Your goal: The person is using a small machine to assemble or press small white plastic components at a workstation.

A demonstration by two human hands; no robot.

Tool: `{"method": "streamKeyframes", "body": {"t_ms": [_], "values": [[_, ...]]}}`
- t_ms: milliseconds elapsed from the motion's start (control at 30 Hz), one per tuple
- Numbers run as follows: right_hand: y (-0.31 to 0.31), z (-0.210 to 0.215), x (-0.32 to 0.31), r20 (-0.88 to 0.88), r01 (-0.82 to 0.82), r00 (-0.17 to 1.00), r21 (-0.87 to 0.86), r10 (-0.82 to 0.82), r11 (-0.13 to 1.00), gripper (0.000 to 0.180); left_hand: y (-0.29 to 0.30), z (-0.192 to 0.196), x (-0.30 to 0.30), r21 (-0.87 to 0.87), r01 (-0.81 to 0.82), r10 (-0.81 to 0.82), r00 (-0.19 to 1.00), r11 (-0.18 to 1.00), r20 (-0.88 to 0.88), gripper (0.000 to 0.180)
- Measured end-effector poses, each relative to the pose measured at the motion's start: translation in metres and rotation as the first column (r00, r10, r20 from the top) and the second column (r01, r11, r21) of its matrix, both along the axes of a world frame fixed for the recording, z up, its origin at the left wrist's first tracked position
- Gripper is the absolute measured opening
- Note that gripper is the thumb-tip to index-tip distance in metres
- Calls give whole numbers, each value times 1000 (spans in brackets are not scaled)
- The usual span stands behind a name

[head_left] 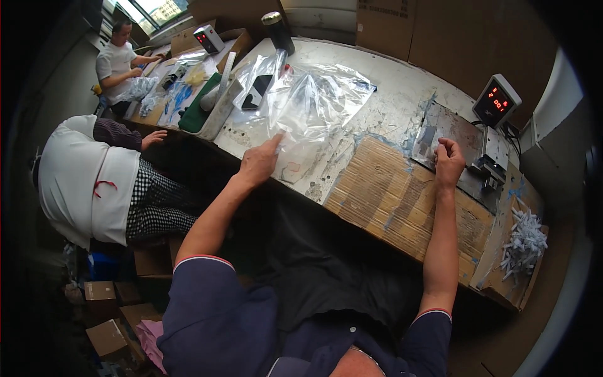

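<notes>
My left hand point(259, 162) is at the near edge of a loose heap of clear plastic bags point(314, 103), its index finger stretched out against the film. The other fingers of that hand are partly curled. To the right, my right hand point(450, 164) is closed, fingertips pinched together, above the metal plate point(449, 129) of a small bench device. Whatever it may hold is hidden or too small to make out. A small greyish clear piece point(427, 139) lies on the plate beside its fingers. A dark phone-like slab point(256, 93) lies at the bags' left side.
Cardboard point(383, 188) covers the near tabletop. At the right stand a red-digit display box point(497, 100) and a pile of white strips point(525, 242). A dark flask point(278, 32) stands at the back. Two people are at the left, one in a white apron point(88, 182) close by.
</notes>
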State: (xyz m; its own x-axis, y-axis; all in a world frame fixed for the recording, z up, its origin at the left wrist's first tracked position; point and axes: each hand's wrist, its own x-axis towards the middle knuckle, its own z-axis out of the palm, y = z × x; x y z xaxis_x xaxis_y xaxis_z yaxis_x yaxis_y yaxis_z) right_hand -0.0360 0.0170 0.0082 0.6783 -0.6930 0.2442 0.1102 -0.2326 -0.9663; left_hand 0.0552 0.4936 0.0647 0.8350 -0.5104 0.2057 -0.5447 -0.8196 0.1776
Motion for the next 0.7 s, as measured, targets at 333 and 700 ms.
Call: {"method": "streamKeyframes", "body": {"t_ms": [333,700], "values": [[12,11,-4,-3,-3,1000,-58,3,998,16,-28,-9,49,-617,-772,-409,519,152,-751,20],[8,11,-7,0,-3,1000,-77,3,997,16,-107,4,127,-816,-492,-344,742,303,-575,43]]}}
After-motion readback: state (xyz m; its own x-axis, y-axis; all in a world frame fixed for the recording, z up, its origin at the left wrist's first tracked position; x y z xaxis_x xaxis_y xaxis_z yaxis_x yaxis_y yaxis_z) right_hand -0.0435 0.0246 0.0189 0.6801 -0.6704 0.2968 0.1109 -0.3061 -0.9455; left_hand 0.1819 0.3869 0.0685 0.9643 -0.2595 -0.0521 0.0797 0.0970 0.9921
